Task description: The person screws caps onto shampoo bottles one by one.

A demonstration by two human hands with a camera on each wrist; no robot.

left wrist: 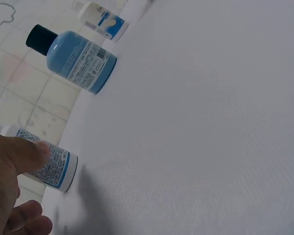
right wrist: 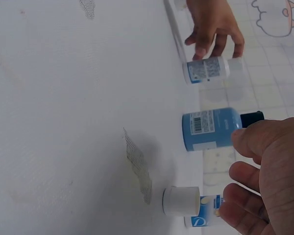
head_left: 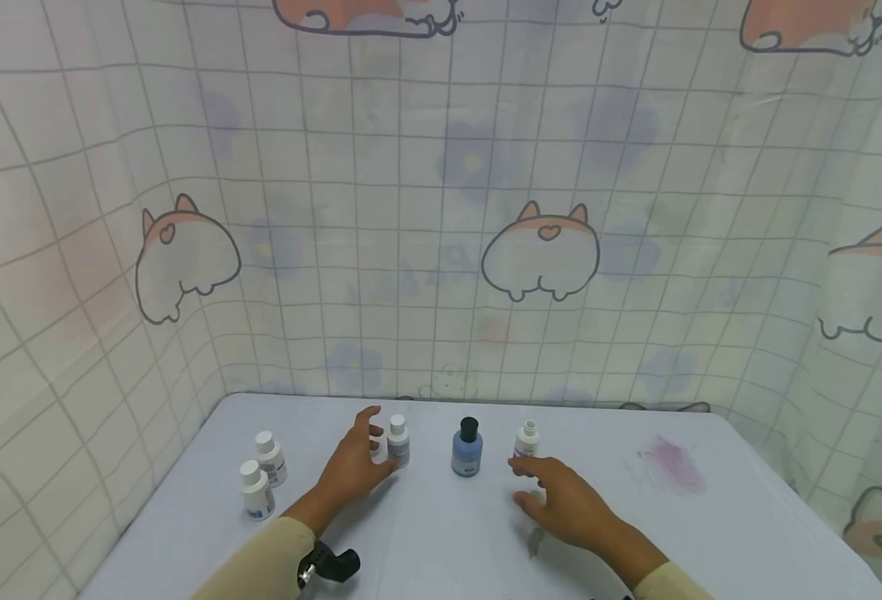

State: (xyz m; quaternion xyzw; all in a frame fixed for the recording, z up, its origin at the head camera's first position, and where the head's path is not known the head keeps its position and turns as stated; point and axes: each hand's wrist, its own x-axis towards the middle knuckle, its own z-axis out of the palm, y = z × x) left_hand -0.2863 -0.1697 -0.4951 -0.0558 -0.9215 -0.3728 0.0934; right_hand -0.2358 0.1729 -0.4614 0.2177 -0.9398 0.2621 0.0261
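My left hand (head_left: 354, 467) is spread beside a white bottle (head_left: 398, 442) with a white cap, its thumb close to the bottle's base in the head view. From the left wrist, the thumb overlaps that bottle's printed label (left wrist: 51, 166). My right hand (head_left: 564, 504) hovers over the table with loosely bent fingers, in front of a white bottle (head_left: 527, 439) with a narrow bare neck. A white cylindrical cap (right wrist: 181, 201) stands in front of this bottle in the right wrist view. Between the hands is a blue bottle (head_left: 467, 452) with a black cap.
Two more white capped bottles, one farther back (head_left: 270, 458) and one nearer (head_left: 257, 492), stand on the left side of the white table (head_left: 441, 550). A pink stain (head_left: 674, 465) marks the right side. A patterned curtain (head_left: 396, 208) hangs behind the table.
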